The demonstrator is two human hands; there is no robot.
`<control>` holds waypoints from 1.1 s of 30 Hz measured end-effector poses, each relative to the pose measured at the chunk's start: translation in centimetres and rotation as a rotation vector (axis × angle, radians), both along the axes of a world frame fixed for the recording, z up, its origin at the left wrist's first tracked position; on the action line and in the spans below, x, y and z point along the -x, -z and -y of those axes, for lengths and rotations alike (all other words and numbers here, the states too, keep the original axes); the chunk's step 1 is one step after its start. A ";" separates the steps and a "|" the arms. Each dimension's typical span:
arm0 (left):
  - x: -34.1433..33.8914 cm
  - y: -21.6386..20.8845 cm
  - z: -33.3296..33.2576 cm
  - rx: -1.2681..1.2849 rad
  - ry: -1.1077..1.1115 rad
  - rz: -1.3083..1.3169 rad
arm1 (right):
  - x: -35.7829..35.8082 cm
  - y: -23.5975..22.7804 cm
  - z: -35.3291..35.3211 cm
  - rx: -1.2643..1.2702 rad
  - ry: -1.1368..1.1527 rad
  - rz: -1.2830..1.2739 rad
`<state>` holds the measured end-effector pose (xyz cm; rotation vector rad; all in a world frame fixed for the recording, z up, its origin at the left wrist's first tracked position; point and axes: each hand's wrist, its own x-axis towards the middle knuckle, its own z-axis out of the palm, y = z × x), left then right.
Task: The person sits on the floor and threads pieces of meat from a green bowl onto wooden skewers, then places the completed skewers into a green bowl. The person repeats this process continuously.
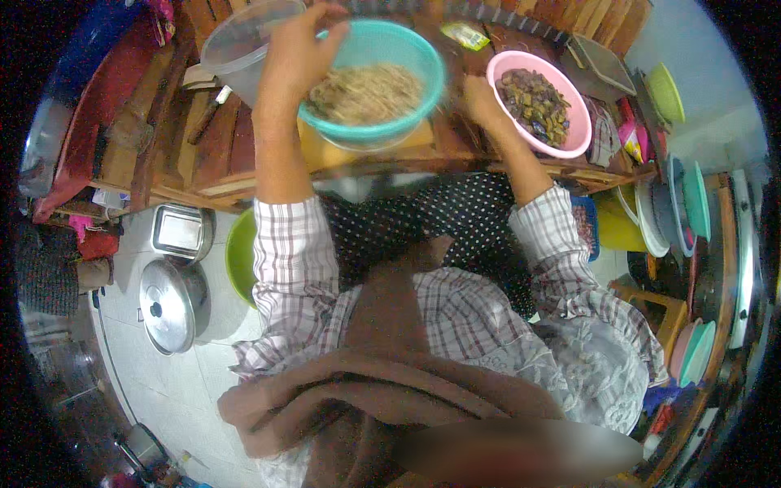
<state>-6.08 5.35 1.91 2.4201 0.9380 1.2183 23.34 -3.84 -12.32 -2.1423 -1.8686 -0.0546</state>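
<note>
The left hand (pixel 297 49) gripped the far rim of a teal plastic bowl (pixel 382 57) at the upper middle of the frame, fingers curled over the edge. The bowl held pale shredded strands and sat above a wooden slatted table (pixel 211 142). The right hand (pixel 480 98) rested at the bowl's right side; whether it grasped the rim, I could not tell. Just right stood a pink bowl (pixel 569 122) of dark chopped pieces. A clear plastic container (pixel 232 49) lay upper left.
</note>
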 end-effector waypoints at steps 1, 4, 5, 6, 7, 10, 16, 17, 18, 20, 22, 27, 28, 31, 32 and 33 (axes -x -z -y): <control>0.2 0.4 0.1 -0.005 0.020 -0.022 | 0.1 0.8 0.5 -0.073 0.040 0.017; 0.7 1.5 0.3 0.142 -0.032 -0.052 | 0.7 2.0 1.6 -0.083 0.146 -0.047; 0.9 1.8 0.5 0.143 -0.045 -0.057 | 0.8 1.9 1.5 -0.001 0.219 -0.055; 1.2 2.0 0.7 0.126 -0.073 -0.060 | 1.3 1.7 1.2 -0.038 0.183 -0.038; 1.3 2.0 0.8 0.116 -0.084 -0.069 | 1.4 1.3 1.2 -0.021 0.226 0.024; 2.3 1.8 0.3 0.091 -0.051 -0.035 | 2.6 0.5 0.4 0.037 0.266 0.090; 4.1 1.6 0.3 0.257 -0.100 -0.023 | 2.4 -0.1 -0.3 0.072 0.293 0.096; 4.0 1.7 0.3 0.216 -0.099 -0.047 | 2.2 0.1 -0.4 0.070 0.300 0.100; 4.0 1.7 0.3 0.192 -0.118 -0.074 | 2.3 0.2 -0.5 0.055 0.313 0.100; 3.2 2.0 0.5 0.270 -0.070 -0.123 | 1.7 0.4 -0.3 0.072 0.348 0.022; 2.9 2.0 0.7 0.324 -0.018 -0.161 | 1.3 0.4 -0.2 0.005 0.341 -0.027; 2.7 2.8 1.8 0.393 0.178 -0.443 | 1.2 -1.1 0.1 -0.058 0.276 -0.051; 2.7 3.2 2.1 0.420 0.204 -0.491 | 1.3 -1.6 0.1 -0.102 0.268 -0.080; 1.5 5.2 2.8 0.265 0.086 -0.666 | 1.4 -2.9 0.3 -0.223 0.266 -0.150; 1.1 5.9 2.8 0.191 0.062 -0.723 | 1.2 -3.2 0.6 -0.248 0.267 -0.190; 0.7 6.4 2.6 0.217 0.078 -0.745 | 1.0 -3.6 0.9 -0.296 0.239 -0.222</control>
